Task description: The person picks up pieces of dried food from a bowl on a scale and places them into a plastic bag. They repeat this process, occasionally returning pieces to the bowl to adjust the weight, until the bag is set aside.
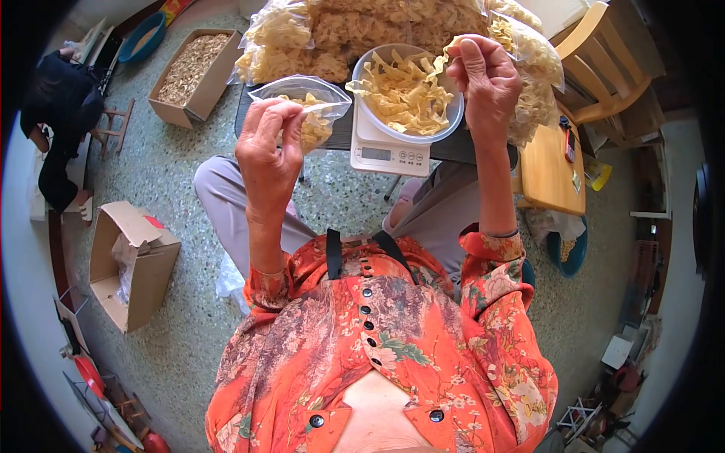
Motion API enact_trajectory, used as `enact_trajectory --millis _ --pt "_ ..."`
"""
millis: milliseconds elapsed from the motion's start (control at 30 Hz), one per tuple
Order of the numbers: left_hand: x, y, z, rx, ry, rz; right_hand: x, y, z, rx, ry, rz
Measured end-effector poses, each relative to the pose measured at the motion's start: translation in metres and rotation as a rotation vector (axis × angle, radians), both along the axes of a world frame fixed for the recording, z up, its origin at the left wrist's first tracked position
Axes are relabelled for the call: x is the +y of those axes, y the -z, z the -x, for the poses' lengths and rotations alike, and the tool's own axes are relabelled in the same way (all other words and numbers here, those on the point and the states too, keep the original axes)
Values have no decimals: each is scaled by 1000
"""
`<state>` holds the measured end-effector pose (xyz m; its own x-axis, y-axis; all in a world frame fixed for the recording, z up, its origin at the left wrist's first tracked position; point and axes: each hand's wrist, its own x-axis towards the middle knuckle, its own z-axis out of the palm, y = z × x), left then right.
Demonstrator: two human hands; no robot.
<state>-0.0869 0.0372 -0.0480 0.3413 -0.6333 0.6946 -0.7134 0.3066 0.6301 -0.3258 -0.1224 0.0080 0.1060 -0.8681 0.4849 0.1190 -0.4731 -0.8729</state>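
My left hand grips a clear zip bag by its side near the open mouth; some dried yellow strips lie inside it. Above the right rim of a translucent plastic bowl, my right hand pinches a dried yellow strip between thumb and fingers. Loose dried yellow strips fill much of the bowl. Under it is a white digital kitchen scale, whose display faces me; I cannot read its figures. Both stand on a dark low table.
Large stuffed clear bags are piled behind the bowl. A wooden chair with a phone-like device stands at right. Cardboard boxes lie on the left floor, one with dried pieces. Another person sits far left.
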Motion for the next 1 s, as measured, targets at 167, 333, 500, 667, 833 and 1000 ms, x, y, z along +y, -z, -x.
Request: enact_trajectory --millis 167,333,500,667,833,1000 --pt "1 -1 0 1 3 5 -7 1 -1 -165 -81 19" --pt "2 -1 -1 10 2 -1 -10 6 5 -157 -109 -53" --pt "2 3 -4 -55 -2 -23 -4 9 23 495 -166 -184" --pt "0 1 0 8 9 -1 -6 9 29 662 -43 -75" --pt "0 1 0 -5 5 -10 -10 10 24 649 -2 26" --pt "2 0 0 -13 10 -27 -18 11 26 978 12 234"
